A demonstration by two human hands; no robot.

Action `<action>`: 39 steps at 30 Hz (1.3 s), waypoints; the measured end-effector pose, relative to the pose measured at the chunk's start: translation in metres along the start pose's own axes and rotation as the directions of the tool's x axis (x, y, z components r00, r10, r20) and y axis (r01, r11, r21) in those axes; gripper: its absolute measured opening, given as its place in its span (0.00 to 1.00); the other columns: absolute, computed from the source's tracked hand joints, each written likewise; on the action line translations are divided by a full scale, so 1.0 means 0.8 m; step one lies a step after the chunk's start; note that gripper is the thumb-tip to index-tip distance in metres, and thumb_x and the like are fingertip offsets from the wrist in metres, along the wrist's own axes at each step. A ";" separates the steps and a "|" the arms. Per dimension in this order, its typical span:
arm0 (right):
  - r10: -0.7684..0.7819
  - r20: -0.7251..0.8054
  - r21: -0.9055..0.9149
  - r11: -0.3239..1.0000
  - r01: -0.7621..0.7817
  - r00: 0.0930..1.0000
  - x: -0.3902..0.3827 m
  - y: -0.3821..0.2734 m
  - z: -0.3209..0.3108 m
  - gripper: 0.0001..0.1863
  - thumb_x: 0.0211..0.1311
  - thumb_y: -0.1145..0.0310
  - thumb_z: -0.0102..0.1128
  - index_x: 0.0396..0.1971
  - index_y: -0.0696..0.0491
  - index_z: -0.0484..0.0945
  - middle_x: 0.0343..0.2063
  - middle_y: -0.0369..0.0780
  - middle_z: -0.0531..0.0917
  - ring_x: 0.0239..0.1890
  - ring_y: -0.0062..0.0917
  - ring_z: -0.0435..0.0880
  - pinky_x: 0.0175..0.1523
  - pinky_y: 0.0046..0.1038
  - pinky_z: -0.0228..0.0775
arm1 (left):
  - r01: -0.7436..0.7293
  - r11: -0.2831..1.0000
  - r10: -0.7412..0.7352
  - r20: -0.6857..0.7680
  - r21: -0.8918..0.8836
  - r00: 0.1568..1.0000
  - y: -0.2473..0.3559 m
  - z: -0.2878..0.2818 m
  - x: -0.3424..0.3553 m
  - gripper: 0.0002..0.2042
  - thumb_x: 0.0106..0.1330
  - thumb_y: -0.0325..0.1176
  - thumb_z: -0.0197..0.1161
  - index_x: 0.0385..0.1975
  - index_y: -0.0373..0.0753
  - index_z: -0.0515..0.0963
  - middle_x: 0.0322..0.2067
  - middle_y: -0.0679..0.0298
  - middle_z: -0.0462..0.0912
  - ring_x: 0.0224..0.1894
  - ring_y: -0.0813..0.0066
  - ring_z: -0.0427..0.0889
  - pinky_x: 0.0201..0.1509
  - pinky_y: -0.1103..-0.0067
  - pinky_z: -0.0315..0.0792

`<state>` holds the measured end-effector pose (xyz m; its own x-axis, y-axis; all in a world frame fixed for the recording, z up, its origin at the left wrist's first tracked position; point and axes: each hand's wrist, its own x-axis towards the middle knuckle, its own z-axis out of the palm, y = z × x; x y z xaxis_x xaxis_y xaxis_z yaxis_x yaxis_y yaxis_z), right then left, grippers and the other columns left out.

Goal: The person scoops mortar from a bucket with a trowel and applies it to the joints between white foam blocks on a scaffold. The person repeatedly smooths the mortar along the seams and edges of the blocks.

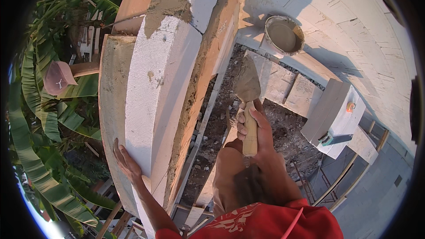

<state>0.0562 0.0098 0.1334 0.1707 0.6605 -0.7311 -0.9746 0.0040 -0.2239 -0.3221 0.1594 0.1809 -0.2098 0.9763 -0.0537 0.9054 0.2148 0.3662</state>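
In my right hand (260, 128) is a mason's trowel (247, 82), gripped by its pale wooden handle. The blade points away from me and is coated in grey mortar. My left hand (128, 161) lies with fingers stretched out against the left edge of a white lightweight block (148, 75), part of a course along the wall top. Farther along, wet mortar (167, 6) is smeared over the joint with the adjoining block (208, 0). Rough mortar shows along the ledge to the right of the blocks.
A bucket of grey mortar (285, 35) stands at the far right. Stacked blocks (330, 115) carry a handsaw (336, 139) and a small orange item (350, 106). Planks and poles span the drop beside the wall. A pink cap (58, 78) hangs left, near banana leaves.
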 end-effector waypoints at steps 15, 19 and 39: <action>-0.586 -0.500 -0.088 0.768 0.635 0.638 0.076 0.126 -0.015 0.12 0.68 0.74 0.59 0.44 0.53 0.65 0.27 0.39 0.75 0.22 0.23 0.75 0.28 0.30 0.72 | -0.054 0.989 0.059 0.033 -0.135 0.998 -0.023 -0.002 0.013 0.29 0.80 0.53 0.40 0.62 0.35 0.75 0.57 0.54 0.79 0.55 0.63 0.78 0.62 0.69 0.69; -0.129 -0.024 -0.403 0.909 0.109 0.991 0.052 0.238 0.033 0.26 0.66 0.71 0.63 0.57 0.58 0.58 0.26 0.37 0.76 0.21 0.18 0.75 0.24 0.24 0.68 | -0.038 0.968 0.061 0.085 -0.249 0.994 -0.029 -0.001 0.019 0.29 0.80 0.52 0.38 0.63 0.35 0.75 0.56 0.55 0.79 0.55 0.64 0.78 0.61 0.68 0.69; 0.192 0.211 -0.091 0.980 -0.177 0.958 0.086 0.178 -0.116 0.23 0.76 0.50 0.54 0.58 0.51 0.73 0.29 0.33 0.74 0.27 0.18 0.74 0.31 0.23 0.68 | 0.135 0.957 -0.128 0.041 -0.257 0.991 -0.014 -0.003 0.007 0.26 0.78 0.49 0.40 0.59 0.34 0.74 0.50 0.55 0.79 0.50 0.65 0.79 0.56 0.70 0.73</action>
<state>-0.0570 -0.0139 -0.0084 -0.0543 0.7921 -0.6080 -0.9721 -0.1812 -0.1492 -0.3346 0.1626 0.1785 -0.3089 0.9409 -0.1388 0.7431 0.3298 0.5823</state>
